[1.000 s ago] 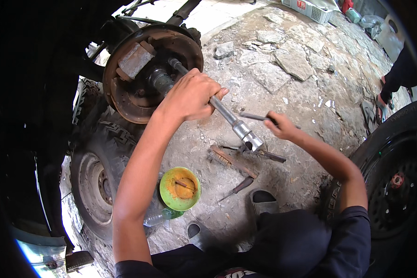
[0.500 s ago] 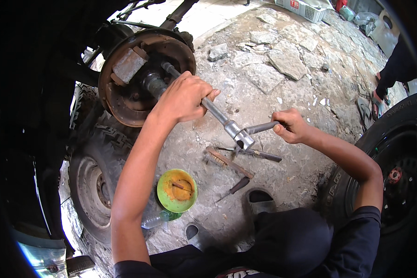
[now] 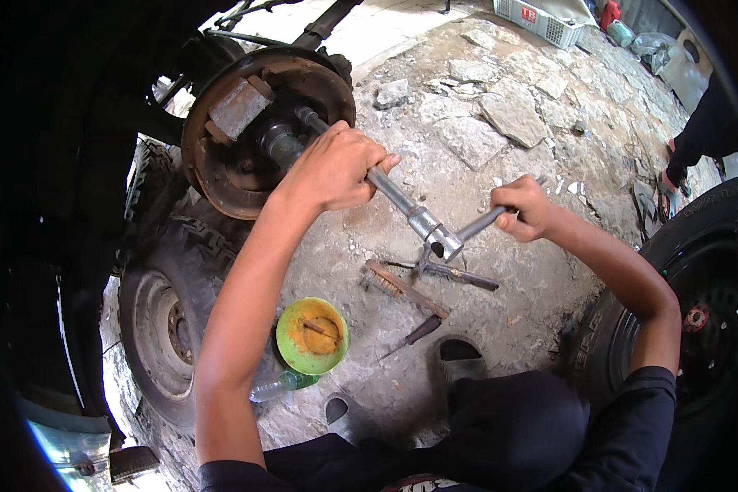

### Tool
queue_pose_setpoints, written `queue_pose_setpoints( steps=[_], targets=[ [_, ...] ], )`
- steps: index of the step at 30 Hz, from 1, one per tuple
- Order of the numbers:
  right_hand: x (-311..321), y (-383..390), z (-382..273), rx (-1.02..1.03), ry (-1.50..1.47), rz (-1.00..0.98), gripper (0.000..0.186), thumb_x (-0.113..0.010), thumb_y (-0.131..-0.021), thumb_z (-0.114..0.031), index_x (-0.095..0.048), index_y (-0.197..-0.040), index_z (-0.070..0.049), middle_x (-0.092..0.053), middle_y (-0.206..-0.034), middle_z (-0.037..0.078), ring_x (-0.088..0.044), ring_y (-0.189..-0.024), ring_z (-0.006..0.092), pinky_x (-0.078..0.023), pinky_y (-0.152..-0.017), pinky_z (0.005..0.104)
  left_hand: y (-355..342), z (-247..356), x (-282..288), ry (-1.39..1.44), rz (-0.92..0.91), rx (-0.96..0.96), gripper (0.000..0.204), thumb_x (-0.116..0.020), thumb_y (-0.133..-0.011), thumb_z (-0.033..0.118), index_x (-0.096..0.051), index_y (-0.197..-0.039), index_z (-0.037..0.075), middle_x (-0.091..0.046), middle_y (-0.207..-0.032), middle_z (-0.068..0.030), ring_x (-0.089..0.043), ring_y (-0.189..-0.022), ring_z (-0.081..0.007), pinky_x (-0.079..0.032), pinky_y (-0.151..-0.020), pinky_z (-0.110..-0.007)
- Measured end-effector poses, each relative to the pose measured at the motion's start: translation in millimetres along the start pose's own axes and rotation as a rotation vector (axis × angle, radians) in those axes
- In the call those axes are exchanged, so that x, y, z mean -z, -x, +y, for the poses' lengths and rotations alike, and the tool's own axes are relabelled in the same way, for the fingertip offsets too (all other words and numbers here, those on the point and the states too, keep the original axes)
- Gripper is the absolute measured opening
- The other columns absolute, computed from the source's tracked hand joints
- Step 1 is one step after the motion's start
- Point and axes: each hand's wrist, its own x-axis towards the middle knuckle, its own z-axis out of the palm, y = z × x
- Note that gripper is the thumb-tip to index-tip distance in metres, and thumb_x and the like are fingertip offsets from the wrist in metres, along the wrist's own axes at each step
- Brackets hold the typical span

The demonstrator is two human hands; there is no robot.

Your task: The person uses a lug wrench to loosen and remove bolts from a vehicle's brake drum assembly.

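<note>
My left hand (image 3: 336,168) is wrapped round a long steel extension bar (image 3: 398,195). Its far end reaches a part inside a rusty brake backing plate (image 3: 201,176), beside the greasy axle spindle (image 3: 283,143); how it seats there I cannot make out. At the bar's near end, a crosswise handle rod (image 3: 480,223) sticks out of the shiny drive head (image 3: 435,234). My right hand (image 3: 523,209) is closed on this rod, whose tip shows past the fist. Below on the ground lie a wooden wire brush (image 3: 402,287), a dark-handled tool (image 3: 467,277) and a screwdriver (image 3: 422,330).
A green bowl (image 3: 291,357) with orange-brown contents stands near a plastic bottle (image 3: 272,387). One tyre (image 3: 152,328) is at left, another (image 3: 594,336) at right. Loose stone slabs (image 3: 512,119) and a white crate (image 3: 541,23) lie farther off. Another person's leg (image 3: 701,123) shows at right.
My right hand has moved slightly up and right, and the handle rod has tilted more steeply upward. My left hand keeps its hold on the bar. The whole view has shifted a little.
</note>
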Motion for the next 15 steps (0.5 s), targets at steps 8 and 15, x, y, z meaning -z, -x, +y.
queue_pose_setpoints(
  steps=[8, 15],
  targets=[
    [2, -5, -4, -0.002, -0.010, 0.052, 0.038, -0.053, -0.095, -0.035, -0.052, -0.069, -0.007, -0.039, -0.047, 0.003, -0.043, -0.038, 0.0198, -0.033, -0.040, 0.0333, 3, -2, -2, -0.015, 0.008, -0.011, 0.035, -0.059, -0.090, 0.020, -0.050, -0.060, 0.004, -0.051, -0.060, -0.0112, -0.050, -0.065, -0.0301, -0.039, -0.073, -0.037],
    [-21, 1, 1, -0.039, -0.136, 0.094, 0.040, -0.053, -0.095, -0.037, -0.052, -0.070, -0.006, -0.041, -0.047, 0.003, -0.044, -0.039, 0.0191, -0.034, -0.040, 0.0323, 2, -1, -4, -0.019, -0.007, 0.012, 0.035, -0.059, -0.090, 0.021, -0.051, -0.060, 0.004, -0.051, -0.060, -0.0112, -0.050, -0.064, -0.0301, -0.039, -0.073, -0.037]
  ],
)
